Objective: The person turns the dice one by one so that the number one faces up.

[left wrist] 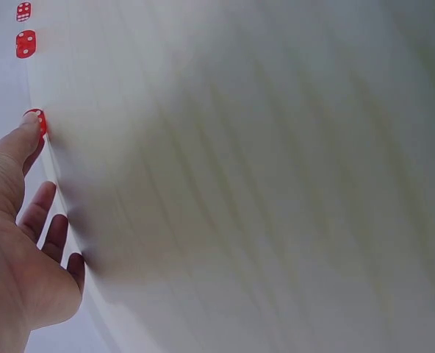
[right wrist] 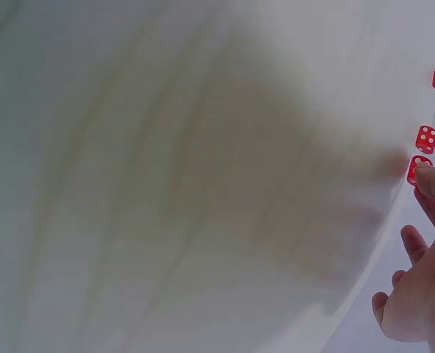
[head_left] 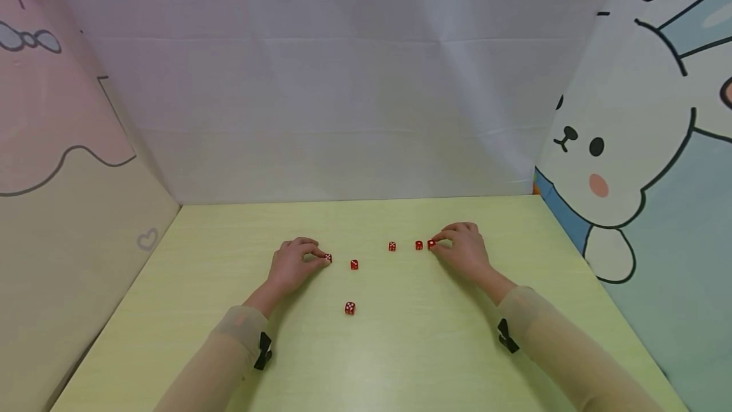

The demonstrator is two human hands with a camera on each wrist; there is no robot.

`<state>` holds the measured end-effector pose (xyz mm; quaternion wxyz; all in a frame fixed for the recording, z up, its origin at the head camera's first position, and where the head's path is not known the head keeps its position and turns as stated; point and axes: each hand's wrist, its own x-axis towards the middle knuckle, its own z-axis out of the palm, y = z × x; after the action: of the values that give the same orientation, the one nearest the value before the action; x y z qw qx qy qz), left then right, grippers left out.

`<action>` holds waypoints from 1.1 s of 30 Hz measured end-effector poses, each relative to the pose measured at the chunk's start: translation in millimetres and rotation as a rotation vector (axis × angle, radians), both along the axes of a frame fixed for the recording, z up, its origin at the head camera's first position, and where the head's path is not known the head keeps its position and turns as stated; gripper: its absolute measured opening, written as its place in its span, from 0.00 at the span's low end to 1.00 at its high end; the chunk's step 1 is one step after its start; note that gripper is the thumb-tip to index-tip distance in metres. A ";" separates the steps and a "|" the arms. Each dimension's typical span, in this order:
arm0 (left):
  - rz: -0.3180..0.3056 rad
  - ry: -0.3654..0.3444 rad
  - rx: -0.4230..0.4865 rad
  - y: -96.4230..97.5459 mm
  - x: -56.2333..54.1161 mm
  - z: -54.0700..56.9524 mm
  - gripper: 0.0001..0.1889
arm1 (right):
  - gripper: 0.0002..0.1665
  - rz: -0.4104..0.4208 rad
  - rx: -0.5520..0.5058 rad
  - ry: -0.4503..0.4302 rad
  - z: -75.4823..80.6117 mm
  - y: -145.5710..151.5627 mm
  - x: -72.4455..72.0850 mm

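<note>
Between thumb and fingertips my left hand (head_left: 293,266) pinches a red die (head_left: 328,258) with white pips, low over the table; the left wrist view shows the same die (left wrist: 39,123) partly behind the thumb. My right hand (head_left: 464,250) pinches another red die (head_left: 431,244), its face half covered by the thumb in the right wrist view (right wrist: 417,169). Just left of that one lies a second die (head_left: 419,245), a narrow gap apart. A die (head_left: 391,247) lies farther left, and a die (head_left: 354,264) lies right of my left hand. Nearer me is one more die (head_left: 350,308).
The pale yellow table (head_left: 423,361) runs back to a white cloth wall (head_left: 343,113). A cartoon-printed panel (head_left: 646,164) stands along the right edge, and a pink and cream panel (head_left: 68,221) along the left.
</note>
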<state>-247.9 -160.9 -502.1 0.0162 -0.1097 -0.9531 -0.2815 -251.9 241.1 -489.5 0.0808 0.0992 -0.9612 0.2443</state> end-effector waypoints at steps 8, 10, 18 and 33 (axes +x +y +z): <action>-0.008 0.002 0.000 -0.6 -0.5 -1.8 0.12 | 0.13 -0.001 0.006 -0.003 -0.4 -1.6 0.3; -0.010 0.004 0.001 -0.6 -0.3 -1.1 0.11 | 0.13 -0.004 0.007 -0.006 -0.5 -1.5 0.5; -0.010 0.009 0.009 -0.2 0.2 -0.7 0.11 | 0.14 -0.013 0.004 -0.014 -0.6 -1.1 1.3; -0.014 0.020 -0.007 -1.4 -2.2 2.3 0.12 | 0.17 -0.018 0.008 0.016 8.6 3.9 4.5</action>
<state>-250.1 -162.4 -499.8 0.0231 -0.1193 -0.9531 -0.2773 -247.3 245.1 -481.0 0.0903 0.0930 -0.9623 0.2392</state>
